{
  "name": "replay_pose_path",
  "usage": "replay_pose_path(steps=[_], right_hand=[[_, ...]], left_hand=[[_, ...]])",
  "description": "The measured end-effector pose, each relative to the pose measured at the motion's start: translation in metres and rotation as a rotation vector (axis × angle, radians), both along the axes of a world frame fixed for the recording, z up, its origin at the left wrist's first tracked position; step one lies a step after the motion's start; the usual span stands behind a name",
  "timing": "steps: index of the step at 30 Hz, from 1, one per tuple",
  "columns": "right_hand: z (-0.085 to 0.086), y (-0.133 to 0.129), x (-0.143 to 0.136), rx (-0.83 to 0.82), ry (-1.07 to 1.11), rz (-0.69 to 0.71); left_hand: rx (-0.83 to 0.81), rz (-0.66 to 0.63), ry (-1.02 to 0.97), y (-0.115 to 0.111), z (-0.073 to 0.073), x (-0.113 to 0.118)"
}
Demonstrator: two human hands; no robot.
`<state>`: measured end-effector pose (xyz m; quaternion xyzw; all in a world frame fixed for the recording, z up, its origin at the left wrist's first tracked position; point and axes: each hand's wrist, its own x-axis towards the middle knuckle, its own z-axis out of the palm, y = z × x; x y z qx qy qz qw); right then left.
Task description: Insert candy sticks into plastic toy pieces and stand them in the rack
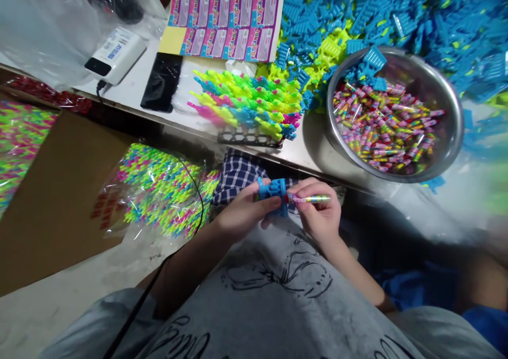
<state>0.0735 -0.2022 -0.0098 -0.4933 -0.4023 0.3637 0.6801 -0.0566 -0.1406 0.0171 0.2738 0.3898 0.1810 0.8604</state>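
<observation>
Close to my body, below the table edge, my left hand [248, 211] is closed round a blue plastic piece [273, 189]. My right hand [320, 216] pinches a slim candy tube [311, 199] with a pink end and a yellow-green end. The tube's pink end points left and meets the right side of the blue piece; whether it sits inside cannot be made out. On the table, a metal bowl [456, 131] holds many similar tubes, with a few blue pieces lying on top at its back left.
Colourful plastic pieces [250, 102] stand in a black rack at the table edge. Behind are label sheets [226, 17], a black phone [162, 81], a power bank [117, 54] and a blue heap [397, 9]. A filled bag [162, 189] lies lower left; a cable crosses my left forearm.
</observation>
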Motion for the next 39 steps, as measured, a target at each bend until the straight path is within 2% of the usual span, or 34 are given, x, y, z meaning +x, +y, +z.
replay_pose_path(steps=[5, 10, 15, 19, 24, 26, 28, 31, 33, 35, 37, 39], right_hand=[[0.007, -0.004, 0.008, -0.007, -0.153, 0.095], [0.008, -0.004, 0.012, -0.074, -0.181, 0.128], [0.0, 0.0, 0.019, -0.143, -0.176, 0.213], [-0.009, 0.005, 0.023, -0.171, -0.209, 0.282], [-0.016, 0.008, 0.019, -0.21, -0.211, 0.306], [-0.018, 0.009, 0.015, -0.217, -0.219, 0.292], [-0.02, 0.01, 0.012, -0.25, -0.215, 0.316], [-0.024, 0.012, 0.007, -0.375, -0.027, 0.372], [-0.028, 0.016, 0.003, -0.446, 0.187, 0.328], [-0.033, 0.021, -0.004, -0.459, 0.373, 0.233], [-0.038, 0.026, -0.014, -0.429, 0.519, 0.135], [-0.044, 0.032, -0.026, -0.395, 0.619, 0.097]], left_hand=[[0.061, -0.036, 0.095, -0.003, -0.003, -0.003], [0.149, -0.118, 0.134, -0.001, -0.013, -0.007], [0.212, -0.179, 0.263, 0.004, -0.024, -0.012], [0.262, -0.219, 0.327, 0.009, -0.023, -0.015], [0.435, -0.274, 0.382, 0.02, -0.022, -0.021], [0.486, -0.311, 0.384, 0.029, -0.023, -0.025], [0.611, -0.35, 0.425, 0.041, -0.021, -0.032], [0.799, -0.384, 0.551, 0.058, -0.019, -0.042], [0.813, -0.301, 0.514, 0.062, -0.021, -0.047], [0.76, -0.102, 0.35, 0.058, -0.028, -0.046], [0.646, 0.091, 0.22, 0.047, -0.039, -0.039], [0.49, 0.17, 0.221, 0.032, -0.049, -0.028]])
